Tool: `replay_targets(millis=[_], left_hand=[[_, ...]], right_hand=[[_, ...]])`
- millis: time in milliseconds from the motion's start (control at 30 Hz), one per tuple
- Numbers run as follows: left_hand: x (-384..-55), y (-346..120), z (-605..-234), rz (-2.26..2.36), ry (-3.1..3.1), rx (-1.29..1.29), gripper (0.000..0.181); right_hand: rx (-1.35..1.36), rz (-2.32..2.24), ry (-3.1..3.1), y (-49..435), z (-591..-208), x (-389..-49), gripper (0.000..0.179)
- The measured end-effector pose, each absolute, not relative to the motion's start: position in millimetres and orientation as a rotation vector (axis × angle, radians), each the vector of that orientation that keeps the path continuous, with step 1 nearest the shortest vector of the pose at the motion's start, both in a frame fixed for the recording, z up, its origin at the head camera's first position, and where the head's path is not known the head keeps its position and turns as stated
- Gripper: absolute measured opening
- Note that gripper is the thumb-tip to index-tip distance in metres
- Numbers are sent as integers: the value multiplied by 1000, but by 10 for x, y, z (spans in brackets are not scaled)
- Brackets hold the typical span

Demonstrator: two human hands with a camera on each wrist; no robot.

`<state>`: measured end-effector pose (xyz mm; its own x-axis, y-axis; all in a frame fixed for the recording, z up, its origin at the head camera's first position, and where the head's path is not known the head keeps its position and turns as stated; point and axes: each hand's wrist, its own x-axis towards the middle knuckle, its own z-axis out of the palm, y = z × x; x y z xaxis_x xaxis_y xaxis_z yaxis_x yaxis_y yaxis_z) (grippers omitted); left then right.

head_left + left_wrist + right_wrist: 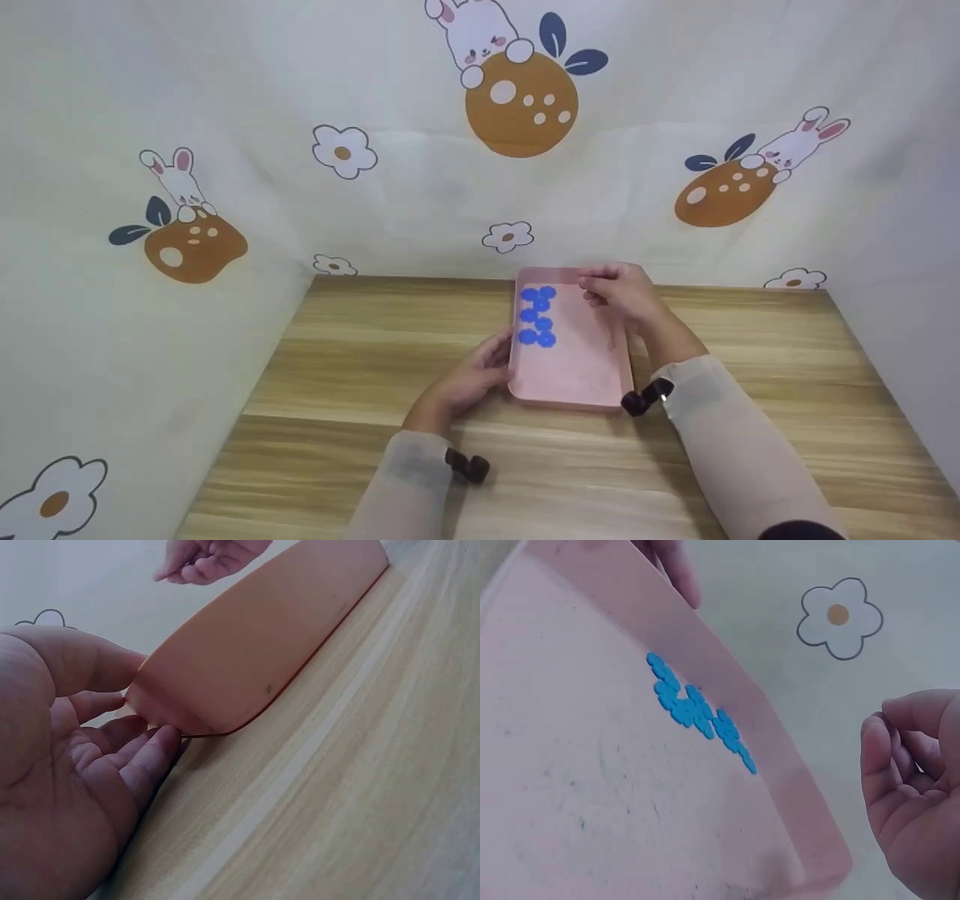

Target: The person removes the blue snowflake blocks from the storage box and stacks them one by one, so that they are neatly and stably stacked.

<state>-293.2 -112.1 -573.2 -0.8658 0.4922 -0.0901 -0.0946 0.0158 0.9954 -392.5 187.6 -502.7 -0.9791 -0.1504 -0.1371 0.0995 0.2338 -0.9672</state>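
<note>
A shallow pink tray [577, 375] lies on the wooden table. Several blue flower-shaped pieces [541, 324] rest on its floor near the left wall; in the right wrist view these blue pieces [686, 705] sit close together along that wall. My left hand [472, 379] grips the tray's left side, and in the left wrist view its fingers [154, 757] touch the lower edge at a corner. Over the tray's far right part is my right hand [626, 296], apart from the blue pieces. Its thumb and forefinger [877, 750] meet at the tips, and I see nothing between them.
A pale curtain [420, 202] printed with rabbits, oranges and flowers rises behind the table and at both sides. Wooden tabletop [360, 352] surrounds the tray. A black wrist device [469, 466] sits on each sleeve.
</note>
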Motion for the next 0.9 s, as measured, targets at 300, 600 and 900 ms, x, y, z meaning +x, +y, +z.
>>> replay_targets(millis=[300, 600, 900], left_hand=[[-2938, -1115, -5748, 1905, 1896, 412, 82], [-2942, -1120, -5754, 1904, 1896, 403, 82], [-2939, -1127, -5756, 1880, 1918, 412, 82]], right_hand=[[-170, -1713, 2309, 1653, -5128, -4189, 38], [-259, -1395, 2330, 1566, -5188, -4285, 38], [-353, -1292, 2194, 1592, -5353, -4310, 34]])
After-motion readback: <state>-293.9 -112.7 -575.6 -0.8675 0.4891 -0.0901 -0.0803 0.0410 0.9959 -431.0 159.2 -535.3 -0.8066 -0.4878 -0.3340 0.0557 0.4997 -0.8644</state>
